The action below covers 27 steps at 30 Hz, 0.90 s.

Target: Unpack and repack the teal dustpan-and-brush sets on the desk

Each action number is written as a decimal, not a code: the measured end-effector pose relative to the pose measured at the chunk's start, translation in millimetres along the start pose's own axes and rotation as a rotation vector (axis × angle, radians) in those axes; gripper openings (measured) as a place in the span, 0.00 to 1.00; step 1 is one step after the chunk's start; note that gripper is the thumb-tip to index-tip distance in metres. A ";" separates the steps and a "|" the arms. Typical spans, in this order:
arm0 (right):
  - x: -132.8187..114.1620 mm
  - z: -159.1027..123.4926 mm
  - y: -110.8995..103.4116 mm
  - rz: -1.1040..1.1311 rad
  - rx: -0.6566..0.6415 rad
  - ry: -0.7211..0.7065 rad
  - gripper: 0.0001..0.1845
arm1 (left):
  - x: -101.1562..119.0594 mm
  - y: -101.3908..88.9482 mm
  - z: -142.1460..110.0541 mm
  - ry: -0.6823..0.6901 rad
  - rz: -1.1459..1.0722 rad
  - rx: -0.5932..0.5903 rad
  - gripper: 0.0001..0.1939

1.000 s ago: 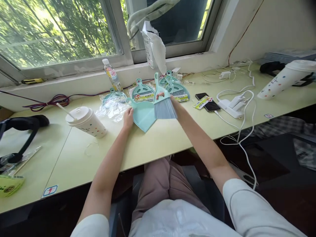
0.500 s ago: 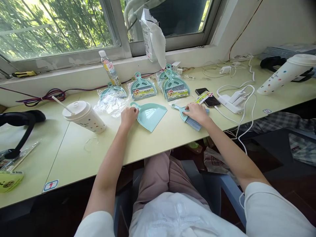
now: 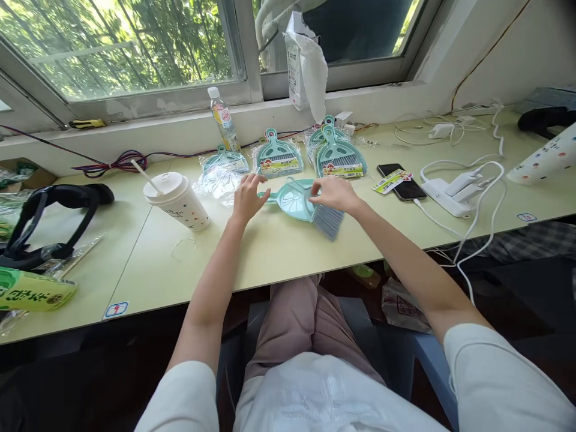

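A mint-green dustpan (image 3: pixel 293 203) lies on the pale yellow table, its handle pointing left. My left hand (image 3: pixel 249 197) is beside the handle's end, thumb and fingers apart, holding nothing that I can see. A small matching brush (image 3: pixel 330 222) with grey bristles is in my right hand (image 3: pixel 333 195), gripped from above by its head. It overlaps the right side of the dustpan, with its bristles pointing toward the table's front edge. My right-hand fingers partly hide the brush head.
Behind stand packaged dustpan sets (image 3: pixel 279 161), crumpled clear wrap (image 3: pixel 220 186) and a drink bottle (image 3: pixel 225 120). A lidded cup (image 3: pixel 182 204) with a straw is at left. To the right are a phone (image 3: pixel 407 187), a power strip (image 3: pixel 450 195), white cables and a tilted cup (image 3: pixel 546 157).
My right hand has carried the brush left, from the bare table to over the dustpan. My left hand has loosened from the dustpan's handle, and the dustpan has turned. The view has shifted left.
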State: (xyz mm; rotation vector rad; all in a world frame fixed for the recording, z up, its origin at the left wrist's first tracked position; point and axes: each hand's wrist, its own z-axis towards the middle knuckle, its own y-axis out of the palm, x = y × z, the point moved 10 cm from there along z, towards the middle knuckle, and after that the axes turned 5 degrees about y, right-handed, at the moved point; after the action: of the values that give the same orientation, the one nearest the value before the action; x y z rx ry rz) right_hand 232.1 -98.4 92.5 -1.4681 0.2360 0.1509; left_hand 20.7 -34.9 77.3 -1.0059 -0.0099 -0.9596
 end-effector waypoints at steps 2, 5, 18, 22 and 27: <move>-25.5 13.0 11.5 -0.108 -0.032 -0.056 0.12 | -9.5 6.1 -0.2 0.016 -0.148 -0.057 0.24; -49.2 31.3 26.6 -0.222 -0.059 -0.146 0.11 | -26.0 27.6 -4.0 -0.087 -0.389 -0.202 0.33; -69.7 40.8 48.6 -0.141 -0.063 -0.408 0.10 | -0.9 43.0 -6.4 0.097 -0.286 -0.231 0.15; -59.7 46.4 45.8 -0.119 -0.046 -0.319 0.10 | 9.7 47.3 -7.3 0.139 -0.105 -0.263 0.19; -53.5 51.3 49.3 -0.118 -0.006 -0.280 0.11 | 14.8 44.3 -6.9 0.180 0.106 -0.248 0.21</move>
State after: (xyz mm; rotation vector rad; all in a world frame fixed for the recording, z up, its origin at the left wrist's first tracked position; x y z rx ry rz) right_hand 171.6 -40.2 62.6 -1.4442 -0.0782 0.2583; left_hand 57.2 -41.9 48.3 -1.1321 0.3164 -0.9657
